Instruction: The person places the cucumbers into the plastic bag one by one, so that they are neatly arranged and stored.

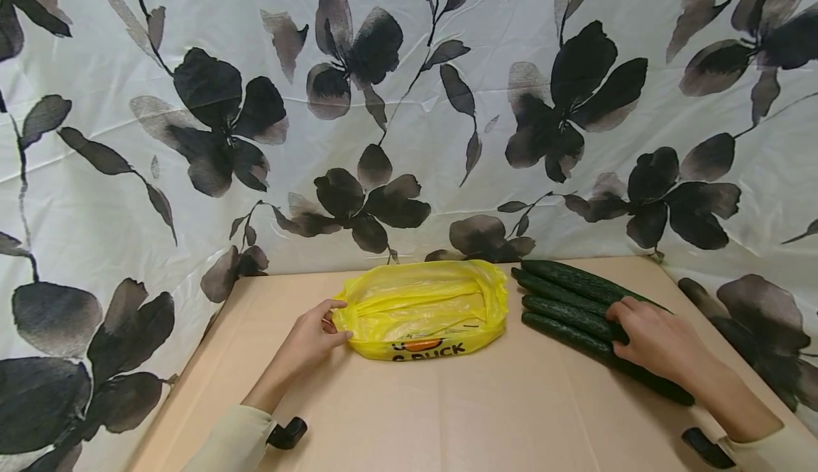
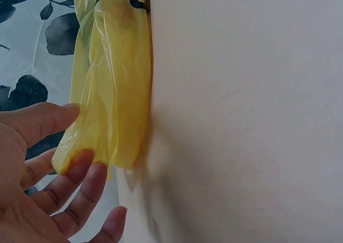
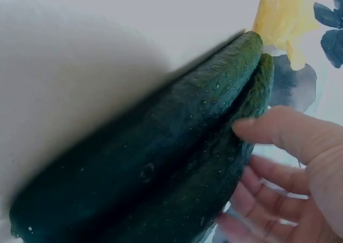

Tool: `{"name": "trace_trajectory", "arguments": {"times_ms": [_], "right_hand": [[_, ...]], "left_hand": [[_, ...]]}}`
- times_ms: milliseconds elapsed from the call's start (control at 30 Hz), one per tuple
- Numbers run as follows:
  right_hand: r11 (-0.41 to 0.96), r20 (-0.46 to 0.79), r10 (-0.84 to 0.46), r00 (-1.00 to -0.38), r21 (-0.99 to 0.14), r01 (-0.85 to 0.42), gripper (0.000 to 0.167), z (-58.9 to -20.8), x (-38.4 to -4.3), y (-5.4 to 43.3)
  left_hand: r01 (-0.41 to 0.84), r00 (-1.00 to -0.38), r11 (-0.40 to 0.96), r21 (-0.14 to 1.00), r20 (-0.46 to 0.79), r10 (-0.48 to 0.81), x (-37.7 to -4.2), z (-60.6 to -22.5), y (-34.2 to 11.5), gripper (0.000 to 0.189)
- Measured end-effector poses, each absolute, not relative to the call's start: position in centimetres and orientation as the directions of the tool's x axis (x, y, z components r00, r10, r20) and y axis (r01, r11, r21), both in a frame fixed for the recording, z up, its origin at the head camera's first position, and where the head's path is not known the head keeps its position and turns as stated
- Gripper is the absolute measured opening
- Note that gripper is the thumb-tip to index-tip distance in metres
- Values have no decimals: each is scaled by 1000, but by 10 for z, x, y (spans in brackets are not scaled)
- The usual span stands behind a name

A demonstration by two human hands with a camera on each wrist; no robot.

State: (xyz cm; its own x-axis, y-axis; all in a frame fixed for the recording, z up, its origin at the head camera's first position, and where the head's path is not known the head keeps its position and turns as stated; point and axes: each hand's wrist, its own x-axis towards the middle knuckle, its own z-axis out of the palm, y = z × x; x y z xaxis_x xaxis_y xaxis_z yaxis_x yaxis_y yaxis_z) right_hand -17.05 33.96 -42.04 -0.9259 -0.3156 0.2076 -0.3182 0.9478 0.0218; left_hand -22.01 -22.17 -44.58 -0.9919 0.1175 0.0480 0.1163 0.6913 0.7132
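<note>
Yellow bag (image 1: 415, 305) pinched by left fingers (image 2: 86, 192); right fingers (image 3: 284, 203) half-curled round cucumber (image 1: 565, 315) (neighbouring cucumbers (image 1: 575, 280) crowding it); floral cloth (image 1: 460, 188) behind.

Right fingers (image 1: 621, 311) hide part of the cucumbers (image 1: 562, 292); folds obscure some lettering (image 1: 437, 350) on the bag (image 1: 422, 305); the head view cuts off both sleeves (image 1: 233, 440).

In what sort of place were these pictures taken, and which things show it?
Probably a simple indoor table set-up rather than a working kitchen, though the wider room is not visible. A flower-printed sheet backs a pale tabletop, on which cucumbers and a yellow plastic bag lie.
</note>
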Motion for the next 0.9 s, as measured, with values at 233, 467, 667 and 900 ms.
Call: {"name": "trace_trajectory", "arguments": {"times_ms": [233, 467, 667, 900], "right_hand": [[958, 220, -286, -933, 49, -282, 41, -427, -170, 335], [957, 220, -290, -931, 74, -281, 37, -426, -168, 336], [954, 235, -299, -925, 82, -288, 35, -423, -166, 336], [948, 242, -316, -917, 34, -318, 41, -421, -166, 340]], "left_hand": [[129, -991, 688, 714, 66, 118, -219, -447, -225, 57], [130, -990, 683, 719, 56, 129, -220, -447, -225, 56], [127, -990, 689, 714, 54, 127, -220, -446, -224, 56], [139, -989, 684, 716, 60, 137, -222, -447, -221, 57]]}}
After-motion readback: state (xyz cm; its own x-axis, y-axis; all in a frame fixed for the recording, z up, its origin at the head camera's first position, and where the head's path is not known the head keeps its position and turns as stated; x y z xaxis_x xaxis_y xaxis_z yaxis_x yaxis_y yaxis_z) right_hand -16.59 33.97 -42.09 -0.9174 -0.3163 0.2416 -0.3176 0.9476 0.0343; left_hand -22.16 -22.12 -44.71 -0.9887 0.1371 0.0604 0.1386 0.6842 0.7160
